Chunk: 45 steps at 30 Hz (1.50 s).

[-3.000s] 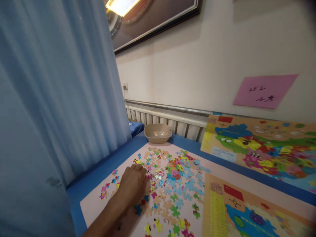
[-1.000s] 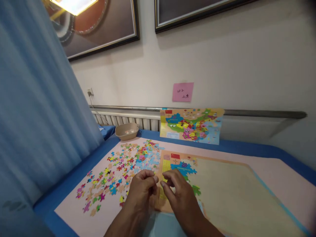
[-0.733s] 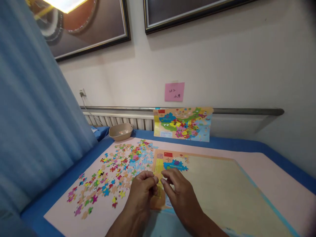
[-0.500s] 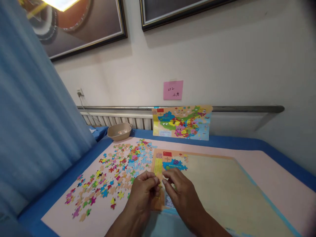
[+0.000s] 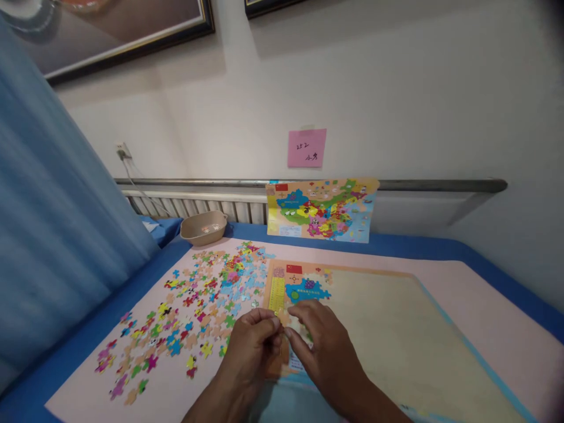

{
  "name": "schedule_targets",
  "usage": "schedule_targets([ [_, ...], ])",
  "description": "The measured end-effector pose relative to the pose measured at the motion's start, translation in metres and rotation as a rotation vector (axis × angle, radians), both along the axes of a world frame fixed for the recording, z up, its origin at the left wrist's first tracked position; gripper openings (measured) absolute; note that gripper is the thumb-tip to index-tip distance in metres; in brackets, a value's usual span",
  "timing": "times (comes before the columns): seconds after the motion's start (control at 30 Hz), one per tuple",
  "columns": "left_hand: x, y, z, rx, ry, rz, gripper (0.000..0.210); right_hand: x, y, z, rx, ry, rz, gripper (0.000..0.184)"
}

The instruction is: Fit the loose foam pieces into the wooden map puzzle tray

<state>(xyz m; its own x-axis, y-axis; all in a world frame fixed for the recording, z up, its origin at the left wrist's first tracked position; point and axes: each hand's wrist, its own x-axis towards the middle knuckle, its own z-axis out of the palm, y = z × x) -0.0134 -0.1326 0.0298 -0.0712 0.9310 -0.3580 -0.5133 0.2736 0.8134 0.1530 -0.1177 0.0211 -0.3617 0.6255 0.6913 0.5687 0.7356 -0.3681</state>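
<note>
I cannot tell if my left fingers (image 5: 265, 326) grip anything; my right fingers (image 5: 311, 316) part narrowly over the board (image 5: 374, 329), pieces (image 5: 174, 345) spread left, likely for easy finding.

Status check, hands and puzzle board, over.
Left hand and right hand close together, grip unclear. Puzzle board partly filled. Loose pieces left of it. Hands hide part of board.

Across the left part of the sheet (image 5: 453, 288), loose puzzle pieces (image 5: 175, 342). Just to their right, flat on the same sheet, the puzzle board (image 5: 396, 329). Behind the board, upright in front of the rail (image 5: 211, 183), a map picture (image 5: 324, 208). Above that, on the wall (image 5: 396, 106), a note (image 5: 307, 148). At the sheet's back left corner, a bowl (image 5: 202, 237) with a few pieces inside. Farther left, a curtain (image 5: 57, 235).
</note>
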Motion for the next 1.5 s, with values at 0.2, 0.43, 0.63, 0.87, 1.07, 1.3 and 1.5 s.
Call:
schedule_targets([
  [0.2,0.007,-0.006,0.009,-0.011,0.057,0.019,0.034,-0.001,-0.003,0.009,0.107,-0.063,-0.03,0.014],
  [0.43,0.012,-0.034,-0.024,0.118,0.391,-0.317,0.024,0.034,-0.015,0.02,0.184,-0.165,-0.016,0.012],
  [0.63,0.005,-0.055,-0.074,0.909,1.268,-0.598,0.012,0.054,-0.001,0.01,-0.029,-0.305,-0.063,0.016],
  [0.87,-0.017,-0.028,-0.028,1.148,1.673,-0.329,0.009,0.033,0.036,0.009,-0.169,-0.455,-0.165,0.008],
  [1.07,-0.031,-0.018,-0.019,0.932,1.63,-0.288,0.009,0.026,0.041,-0.017,-0.208,-0.386,-0.099,0.013],
  [1.3,-0.033,-0.012,-0.028,0.861,1.589,-0.371,0.011,0.015,0.047,-0.028,-0.145,-0.356,-0.067,0.01],
  [1.5,-0.031,-0.009,-0.027,0.781,1.585,-0.453,0.015,0.011,0.044,-0.029,-0.142,-0.381,-0.076,0.013],
])
